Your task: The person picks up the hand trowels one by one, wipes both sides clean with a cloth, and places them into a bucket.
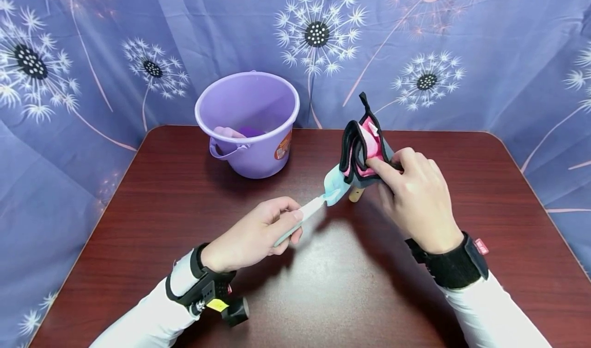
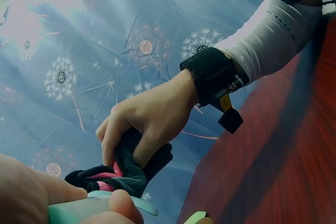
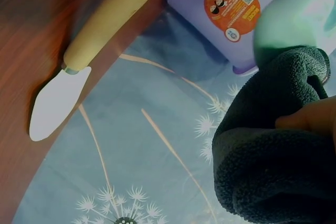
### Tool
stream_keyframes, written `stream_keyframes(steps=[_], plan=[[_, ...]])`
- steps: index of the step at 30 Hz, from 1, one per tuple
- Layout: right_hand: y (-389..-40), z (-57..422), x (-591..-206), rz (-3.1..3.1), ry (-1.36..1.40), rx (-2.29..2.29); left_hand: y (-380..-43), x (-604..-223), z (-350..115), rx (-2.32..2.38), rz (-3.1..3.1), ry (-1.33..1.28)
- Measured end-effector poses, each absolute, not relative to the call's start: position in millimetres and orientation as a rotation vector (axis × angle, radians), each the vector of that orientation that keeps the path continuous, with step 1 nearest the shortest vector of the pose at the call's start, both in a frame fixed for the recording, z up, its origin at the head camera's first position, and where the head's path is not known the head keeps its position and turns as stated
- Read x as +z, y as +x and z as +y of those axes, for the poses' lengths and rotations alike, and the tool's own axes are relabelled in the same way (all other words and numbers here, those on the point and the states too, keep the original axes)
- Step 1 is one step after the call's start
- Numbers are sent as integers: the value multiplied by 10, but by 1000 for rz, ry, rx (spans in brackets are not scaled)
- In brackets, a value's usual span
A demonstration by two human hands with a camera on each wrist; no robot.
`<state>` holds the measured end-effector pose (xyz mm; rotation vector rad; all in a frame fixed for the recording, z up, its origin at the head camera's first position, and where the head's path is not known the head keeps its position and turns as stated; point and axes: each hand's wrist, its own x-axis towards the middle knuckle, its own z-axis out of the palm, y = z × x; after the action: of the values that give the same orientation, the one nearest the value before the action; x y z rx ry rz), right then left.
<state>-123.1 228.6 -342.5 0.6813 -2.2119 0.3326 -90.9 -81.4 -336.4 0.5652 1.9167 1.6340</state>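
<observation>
My left hand (image 1: 254, 232) grips the pale handle of a small shovel (image 1: 336, 184), its light-blue blade pointing up toward the right. In my right hand (image 1: 417, 199) is a folded cloth (image 3: 268, 145), dark grey outside and pink inside, with black edging and a loop on top. Thumb and fingers pinch its folds. The cloth overlaps the far end of the shovel blade in the head view; in the right wrist view, its edge lies right against the mint-coloured blade (image 3: 289, 19). Beneath the cloth lies a trowel (image 3: 105, 24) with a wooden handle, mostly hidden in the head view.
A purple bucket (image 1: 258, 155) with an orange label stands at the table's back left, pink and purple items (image 1: 231, 132) inside it. The dark red-brown table (image 1: 498, 194) ends at a blue curtain (image 1: 231, 24) with dandelion prints.
</observation>
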Motion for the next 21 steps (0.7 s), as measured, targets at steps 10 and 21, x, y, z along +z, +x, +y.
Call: stream_keyframes(steps=[10, 21], plan=[[-1165, 2166, -3395, -2189, 751, 317, -915, -3415, -788, 1623, 1963, 556], [-1105, 2085, -3407, -2170, 813, 322, -922, -3414, -786, 1634, 1970, 563]])
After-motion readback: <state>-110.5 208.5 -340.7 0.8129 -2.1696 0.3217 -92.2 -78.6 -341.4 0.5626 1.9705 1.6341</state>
